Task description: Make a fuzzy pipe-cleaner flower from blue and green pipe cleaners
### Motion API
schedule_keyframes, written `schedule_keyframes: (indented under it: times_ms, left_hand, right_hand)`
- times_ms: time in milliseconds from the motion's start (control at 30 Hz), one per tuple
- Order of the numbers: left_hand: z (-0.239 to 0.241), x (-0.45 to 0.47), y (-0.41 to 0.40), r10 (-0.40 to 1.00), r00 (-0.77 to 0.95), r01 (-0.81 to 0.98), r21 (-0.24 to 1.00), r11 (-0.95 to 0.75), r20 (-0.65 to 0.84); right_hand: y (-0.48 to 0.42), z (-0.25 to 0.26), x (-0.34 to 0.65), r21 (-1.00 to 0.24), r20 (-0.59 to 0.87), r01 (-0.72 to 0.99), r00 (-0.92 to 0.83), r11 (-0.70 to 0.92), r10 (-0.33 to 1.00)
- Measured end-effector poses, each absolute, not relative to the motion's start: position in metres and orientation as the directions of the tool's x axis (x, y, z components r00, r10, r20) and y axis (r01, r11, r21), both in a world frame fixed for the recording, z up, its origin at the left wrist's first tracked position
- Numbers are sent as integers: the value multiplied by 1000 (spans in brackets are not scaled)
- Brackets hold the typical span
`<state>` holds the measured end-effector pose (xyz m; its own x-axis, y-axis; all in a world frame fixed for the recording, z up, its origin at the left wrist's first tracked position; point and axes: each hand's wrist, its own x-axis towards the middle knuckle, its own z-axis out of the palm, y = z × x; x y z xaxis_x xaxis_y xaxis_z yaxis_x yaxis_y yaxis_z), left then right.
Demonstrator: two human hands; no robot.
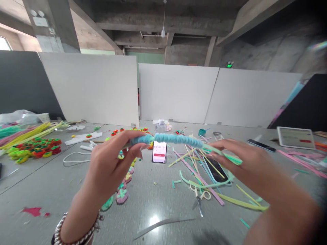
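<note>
A fuzzy light-blue pipe-cleaner coil [178, 139] is held up above the table, stretched level between both hands. Its left end is pinched between the thumb and fingers of my left hand [108, 161]. My right hand [246, 166], slightly blurred, pinches the pale green strip [208, 148] that runs out of the coil's right end. Below it, a loose green pipe cleaner [204, 186] curves over the table. Scissors [196, 197] with cream handles lie below and between the hands, blades toward me. Fluffy pink and green pieces [122, 196] lie in a line beside my left wrist.
A phone showing a timer [159, 157] leans against a clear bottle [160, 128]. Another phone [217, 170] lies under scattered pipe cleaners. Red and yellow fuzzy pieces [41, 148] and pipe-cleaner bundles are at left. A tablet [296, 137] stands at right. White panels [178, 95] border the back.
</note>
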<state>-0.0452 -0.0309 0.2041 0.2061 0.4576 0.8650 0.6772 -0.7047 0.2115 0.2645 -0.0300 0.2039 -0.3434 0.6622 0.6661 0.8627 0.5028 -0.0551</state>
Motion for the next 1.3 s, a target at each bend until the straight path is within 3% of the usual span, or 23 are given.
schedule_keyframes:
  times_ms: [100,233,433,833,1000,1300]
  left_hand:
    - [206,-50,-27,488,205,705,218,-675,849]
    - [204,-49,-23,599,326,743,194,-641,731]
    - [197,-30,-21,764,410,698,368,-614,498]
    - [188,-8,-25,774,528,489,620,-614,350]
    - [189,6,-31,758,605,403,727,-557,245]
    - [183,9,-22,777,580,394,751,-530,244]
  right_hand:
    - [-34,208,270,-121,646,871,-295,476,704]
    - [-38,209,262,-94,694,822,-350,562,629]
    - [-36,204,238,-114,636,756,-443,644,632]
    - [-30,206,222,-184,504,790,-435,584,747]
    - [-30,206,215,-139,520,812,-427,566,740]
    - [-17,206,233,-150,571,875,-303,460,763]
